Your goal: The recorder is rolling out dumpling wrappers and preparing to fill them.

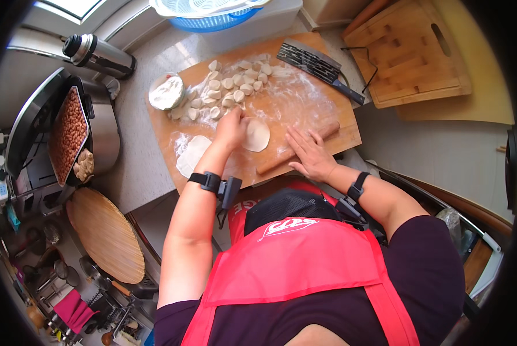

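My left hand (pixel 231 129) pinches the upper left edge of a round dough wrapper (pixel 256 135) lying on a floured wooden board (pixel 349 129). To its right, my right hand (pixel 310 153) lies with spread fingers on a wooden rolling pin (pixel 278 161), palm down. Flattened wrappers (pixel 193 155) lie at the board's left, partly hidden by my left forearm. Beyond my hands are several small dough pieces (pixel 227 83) dusted with flour. A bowl of flour (pixel 166 91) stands at the board's upper left corner. A cleaver (pixel 309 60) with a dark handle rests at the upper right.
A steel thermos (pixel 107 56) lies behind the board, left of a blue plastic basket (pixel 210 22). At left, a tray of peanuts (pixel 70 134) and a ginger root (pixel 84 165) rest on a cooker (pixel 105 125). A bamboo cutting board (pixel 407 56) leans at right.
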`<move>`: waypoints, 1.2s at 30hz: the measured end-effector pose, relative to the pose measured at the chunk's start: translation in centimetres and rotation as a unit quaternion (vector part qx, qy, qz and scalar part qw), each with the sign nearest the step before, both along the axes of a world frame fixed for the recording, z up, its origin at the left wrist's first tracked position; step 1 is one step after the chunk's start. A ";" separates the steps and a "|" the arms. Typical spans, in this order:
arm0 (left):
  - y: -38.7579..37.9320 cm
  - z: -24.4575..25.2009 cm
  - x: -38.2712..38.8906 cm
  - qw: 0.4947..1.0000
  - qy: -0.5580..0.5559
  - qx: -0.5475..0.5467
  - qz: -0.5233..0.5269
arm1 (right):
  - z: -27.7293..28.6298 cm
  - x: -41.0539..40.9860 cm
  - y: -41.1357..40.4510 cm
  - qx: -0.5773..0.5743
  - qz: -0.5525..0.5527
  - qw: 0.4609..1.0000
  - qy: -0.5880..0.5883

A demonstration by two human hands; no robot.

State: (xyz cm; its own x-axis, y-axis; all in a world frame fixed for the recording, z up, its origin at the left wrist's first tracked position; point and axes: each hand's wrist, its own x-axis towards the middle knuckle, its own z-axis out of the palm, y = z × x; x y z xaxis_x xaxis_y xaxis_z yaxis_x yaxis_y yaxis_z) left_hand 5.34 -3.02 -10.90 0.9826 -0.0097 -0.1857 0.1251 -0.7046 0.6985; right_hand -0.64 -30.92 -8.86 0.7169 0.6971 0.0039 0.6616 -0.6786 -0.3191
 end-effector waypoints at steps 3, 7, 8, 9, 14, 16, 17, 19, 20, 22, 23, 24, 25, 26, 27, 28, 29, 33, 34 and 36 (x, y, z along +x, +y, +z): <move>2.0 0.6 -0.8 0.986 0.120 -0.089 -0.078 | 0.2 1.0 0.6 -0.015 -0.011 1.000 -0.018; 1.4 3.7 1.1 0.959 0.193 0.016 -0.208 | -0.2 8.8 6.7 -0.010 -0.083 0.991 -0.100; 1.2 3.4 1.2 0.967 0.196 -0.009 -0.160 | -0.1 10.1 8.1 -0.002 -0.090 0.989 -0.120; 0.6 2.9 0.8 0.967 0.197 -0.008 -0.162 | -0.1 10.6 8.5 0.001 -0.102 0.985 -0.141; -0.1 -0.2 0.0 0.996 0.038 0.025 -0.083 | -0.3 4.0 3.8 0.023 -0.026 0.999 -0.034; -0.1 -0.9 -0.4 0.999 -0.003 -0.032 0.042 | -0.1 1.4 0.9 0.014 -0.001 1.000 0.005; 0.4 -1.1 -1.0 0.998 -0.001 -0.032 0.047 | 0.0 0.6 0.1 -0.001 0.007 1.000 0.008; 1.7 -0.5 -1.5 0.985 0.122 -0.111 -0.044 | 0.5 1.2 0.6 -0.014 0.013 1.000 0.009; 2.4 -0.1 -1.3 0.978 0.153 -0.096 -0.105 | 0.2 2.5 1.7 -0.026 -0.011 1.000 -0.011; 2.3 1.9 -0.6 0.977 0.155 -0.037 -0.141 | 0.5 6.2 4.7 -0.033 -0.039 0.998 -0.032; 2.0 2.7 -0.4 0.971 0.157 0.018 -0.178 | 0.6 8.4 6.4 -0.026 -0.057 0.996 -0.070; 1.5 3.4 -0.1 0.971 0.157 0.018 -0.179 | 0.7 9.6 7.4 -0.021 -0.075 0.991 -0.109; 0.9 3.7 0.3 0.978 0.138 0.029 -0.152 | 0.5 10.0 7.7 -0.021 -0.079 0.991 -0.108; 0.3 4.1 0.5 0.984 0.119 0.039 -0.125 | 0.3 10.2 7.9 -0.001 -0.092 0.991 -0.101; 0.2 3.6 0.5 0.985 0.114 0.041 -0.124 | 0.0 10.7 8.5 0.023 -0.099 0.990 -0.097; 0.1 2.6 0.1 0.986 0.091 0.042 -0.130 | -0.2 9.5 8.0 0.004 -0.071 0.992 -0.103; 0.3 1.6 0.0 0.987 0.069 0.043 -0.136 | -0.4 8.0 7.1 0.019 -0.049 0.994 -0.094; 0.0 -0.7 -0.8 0.998 -0.017 0.008 0.067 | 0.2 1.1 0.3 0.000 0.032 0.999 0.024; 0.6 -1.0 -1.0 0.993 0.015 -0.059 0.106 | 0.7 0.7 -0.4 -0.024 0.053 0.998 0.021; 2.1 -0.9 -1.6 0.989 0.108 -0.097 0.022 | 0.1 1.5 0.6 -0.034 0.023 0.999 0.021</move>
State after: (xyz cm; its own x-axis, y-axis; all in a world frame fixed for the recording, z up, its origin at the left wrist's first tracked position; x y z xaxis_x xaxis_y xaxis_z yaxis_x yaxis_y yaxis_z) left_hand 3.77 -0.91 -11.84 0.9204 -0.0234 -0.3902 0.3141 -0.5500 0.7739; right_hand 0.85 -30.33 -8.74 0.6828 0.7269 -0.0741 0.6792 -0.6688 -0.3024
